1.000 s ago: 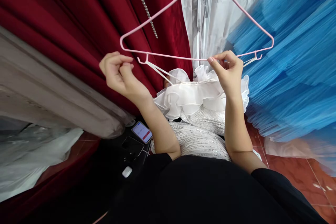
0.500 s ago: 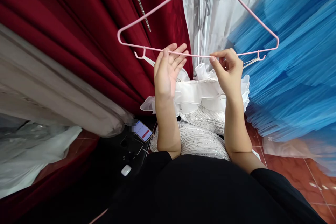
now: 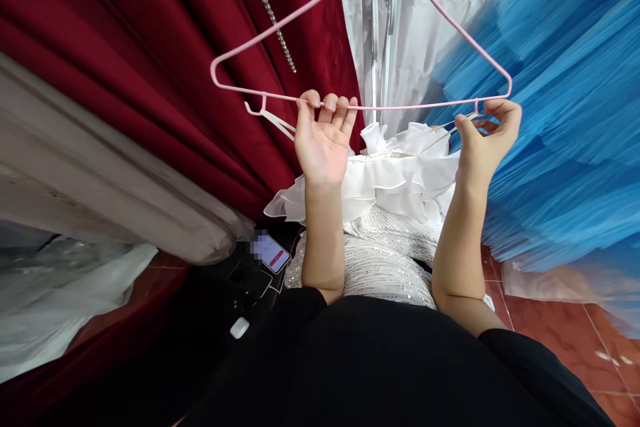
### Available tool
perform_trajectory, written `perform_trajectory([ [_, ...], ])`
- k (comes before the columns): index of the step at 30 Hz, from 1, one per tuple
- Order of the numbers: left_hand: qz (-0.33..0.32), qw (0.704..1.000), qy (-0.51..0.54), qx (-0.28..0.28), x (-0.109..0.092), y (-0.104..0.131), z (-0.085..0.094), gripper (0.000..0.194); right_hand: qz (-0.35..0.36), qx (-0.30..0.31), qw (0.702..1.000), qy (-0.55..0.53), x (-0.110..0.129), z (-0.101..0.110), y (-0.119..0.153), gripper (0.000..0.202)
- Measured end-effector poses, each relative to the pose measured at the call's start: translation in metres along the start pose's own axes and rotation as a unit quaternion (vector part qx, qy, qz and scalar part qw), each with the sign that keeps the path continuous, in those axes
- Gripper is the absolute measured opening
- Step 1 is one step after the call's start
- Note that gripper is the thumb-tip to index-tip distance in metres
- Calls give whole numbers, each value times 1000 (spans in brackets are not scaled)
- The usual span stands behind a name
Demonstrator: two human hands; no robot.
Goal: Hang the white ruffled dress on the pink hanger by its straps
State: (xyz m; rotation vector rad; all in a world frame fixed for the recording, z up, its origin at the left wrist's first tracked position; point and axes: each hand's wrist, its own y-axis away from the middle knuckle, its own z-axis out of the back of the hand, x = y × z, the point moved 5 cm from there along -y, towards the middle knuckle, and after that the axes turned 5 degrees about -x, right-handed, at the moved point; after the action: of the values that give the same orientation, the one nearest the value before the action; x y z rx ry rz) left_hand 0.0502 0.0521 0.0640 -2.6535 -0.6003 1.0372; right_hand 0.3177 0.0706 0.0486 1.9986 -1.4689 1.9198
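A pink hanger point(image 3: 400, 107) spans the upper middle of the view, with a small hook under each end of its lower bar. My left hand point(image 3: 324, 140) is closed on that bar left of its middle, fingertips curled over it and palm towards me. At the right-hand hook, my right hand point(image 3: 487, 137) is closed on a thin white strap point(image 3: 467, 118), its fingers partly hiding the hook. Another white strap point(image 3: 277, 123) loops over the left-hand hook. Below the bar hangs a white dress point(image 3: 380, 260) with a ruffled organza top and a sequinned body.
Dark red curtains point(image 3: 320, 27) hang at left, with a beaded chain point(image 3: 270, 10) before them. Blue tulle point(image 3: 560, 147) fills the right side. A lit phone point(image 3: 273, 253) and a small white case point(image 3: 240, 327) lie on a black surface at lower left. Red tiles point(image 3: 545, 340) show below.
My right hand has moved right along the bar to the right-hand strap and hook. My left fingers have curled over the bar. The hanger has shifted slightly left and down.
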Motion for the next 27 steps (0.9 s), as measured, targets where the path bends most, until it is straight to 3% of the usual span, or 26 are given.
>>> perform_trajectory([
  [6, 5, 999, 35, 13, -1, 2, -2, 30, -104, 7, 994, -34, -26, 1, -2, 32],
  [9, 3, 999, 37, 3, -1, 1, -1, 30, -161, 77, 984, -11, -28, 0, -3, 18],
  [12, -3, 1000, 24, -2, -1, 0, 1, 30, -187, 130, 974, 19, -22, 0, -3, 24],
  [18, -33, 995, -91, -25, -2, -2, 5, 32, -161, 84, 983, 22, -13, 6, -5, 16],
  [22, -47, 991, -123, -9, -4, -2, 6, 35, -192, 81, 978, -7, -5, 11, -6, 17],
  [27, -66, 991, -116, 14, -8, -3, 7, 32, -251, 47, 951, -174, 14, 21, -10, 18],
])
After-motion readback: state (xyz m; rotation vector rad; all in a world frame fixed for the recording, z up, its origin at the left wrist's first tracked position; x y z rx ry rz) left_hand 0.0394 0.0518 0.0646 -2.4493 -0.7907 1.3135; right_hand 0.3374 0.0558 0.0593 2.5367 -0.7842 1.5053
